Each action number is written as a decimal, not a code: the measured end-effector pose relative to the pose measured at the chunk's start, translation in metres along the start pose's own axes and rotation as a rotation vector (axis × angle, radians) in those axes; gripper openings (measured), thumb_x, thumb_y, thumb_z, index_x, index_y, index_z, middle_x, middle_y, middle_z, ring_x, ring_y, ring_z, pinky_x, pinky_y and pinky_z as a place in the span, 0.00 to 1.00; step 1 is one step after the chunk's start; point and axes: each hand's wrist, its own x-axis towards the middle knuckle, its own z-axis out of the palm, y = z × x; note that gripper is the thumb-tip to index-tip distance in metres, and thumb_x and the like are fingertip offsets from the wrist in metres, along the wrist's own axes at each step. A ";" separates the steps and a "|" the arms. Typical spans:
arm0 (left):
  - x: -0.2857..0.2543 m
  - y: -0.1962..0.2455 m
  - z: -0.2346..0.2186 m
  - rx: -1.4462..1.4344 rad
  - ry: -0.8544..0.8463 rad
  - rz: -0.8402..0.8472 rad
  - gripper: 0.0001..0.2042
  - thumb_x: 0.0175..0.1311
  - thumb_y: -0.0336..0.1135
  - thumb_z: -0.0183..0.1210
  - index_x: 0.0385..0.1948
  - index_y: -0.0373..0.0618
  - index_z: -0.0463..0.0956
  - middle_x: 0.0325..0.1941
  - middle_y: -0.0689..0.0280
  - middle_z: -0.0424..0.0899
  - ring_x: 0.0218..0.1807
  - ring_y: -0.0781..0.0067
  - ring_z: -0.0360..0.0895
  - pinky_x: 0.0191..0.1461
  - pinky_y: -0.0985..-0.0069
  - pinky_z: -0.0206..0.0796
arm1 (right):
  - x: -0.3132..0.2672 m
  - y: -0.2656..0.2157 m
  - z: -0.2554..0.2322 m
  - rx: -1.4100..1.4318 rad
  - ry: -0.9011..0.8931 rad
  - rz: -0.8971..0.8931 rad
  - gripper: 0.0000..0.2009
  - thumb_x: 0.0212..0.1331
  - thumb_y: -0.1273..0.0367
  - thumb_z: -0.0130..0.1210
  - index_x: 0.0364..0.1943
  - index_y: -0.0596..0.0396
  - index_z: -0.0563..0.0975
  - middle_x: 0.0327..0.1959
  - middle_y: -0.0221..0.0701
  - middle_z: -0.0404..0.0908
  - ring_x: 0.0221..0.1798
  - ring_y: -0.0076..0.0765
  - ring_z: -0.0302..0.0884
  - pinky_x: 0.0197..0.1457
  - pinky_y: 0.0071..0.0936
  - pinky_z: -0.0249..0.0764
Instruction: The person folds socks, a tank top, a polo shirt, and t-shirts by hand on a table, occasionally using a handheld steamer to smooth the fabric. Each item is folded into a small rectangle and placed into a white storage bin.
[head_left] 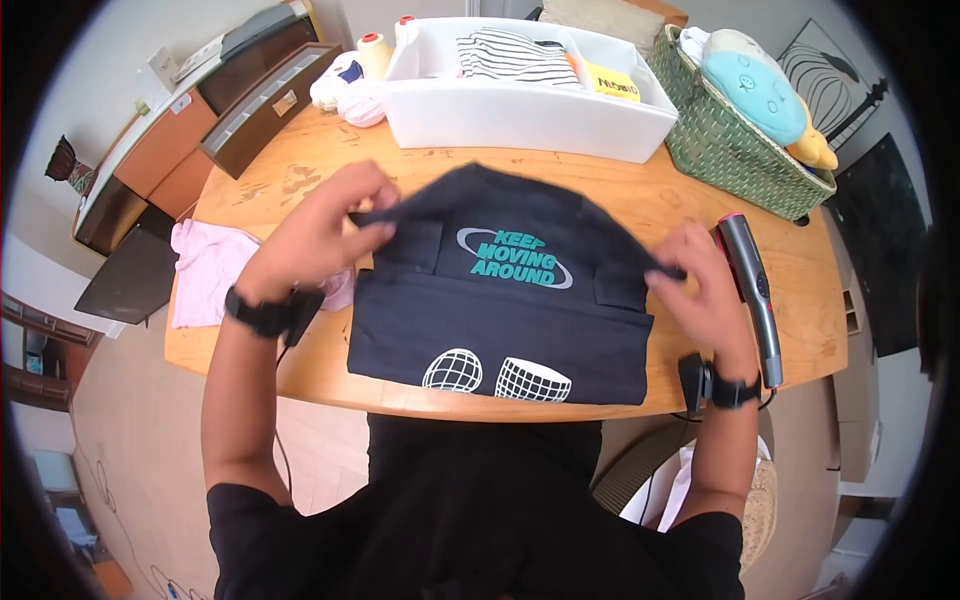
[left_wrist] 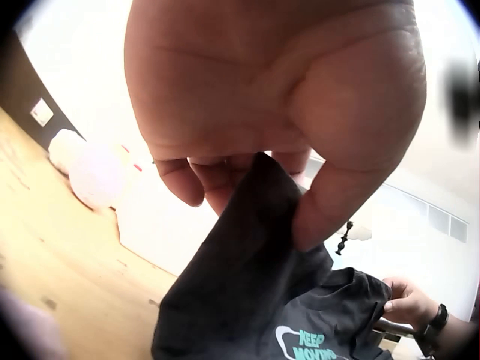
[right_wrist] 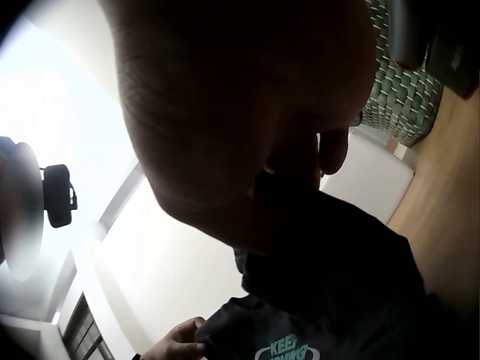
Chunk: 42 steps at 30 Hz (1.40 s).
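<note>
A black T-shirt (head_left: 500, 330) lies partly folded on the wooden table, with green lettering on its chest and white grid shapes on the lower panel. My left hand (head_left: 330, 225) pinches its far left corner between thumb and fingers, and the left wrist view shows the dark cloth (left_wrist: 247, 247) hanging from that pinch. At the right, my right hand (head_left: 700, 285) pinches the opposite corner. Between the hands the far edge of the shirt is lifted and bowed, rising off the tabletop. Shadow darkens the held cloth (right_wrist: 330, 255) in the right wrist view.
Behind the shirt stands a white bin (head_left: 520, 120) holding striped cloth. A green woven basket (head_left: 730, 160) with plush toys sits at the back right. The hair straightener (head_left: 752, 295) lies beside my right hand, and pink cloth (head_left: 205, 275) lies at the left.
</note>
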 end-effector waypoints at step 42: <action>-0.034 -0.001 0.042 0.246 -0.108 -0.012 0.10 0.67 0.32 0.67 0.43 0.40 0.78 0.42 0.53 0.84 0.50 0.45 0.81 0.54 0.55 0.73 | -0.021 -0.006 0.045 -0.186 -0.142 0.143 0.06 0.64 0.70 0.64 0.41 0.56 0.82 0.39 0.39 0.81 0.49 0.53 0.78 0.54 0.45 0.75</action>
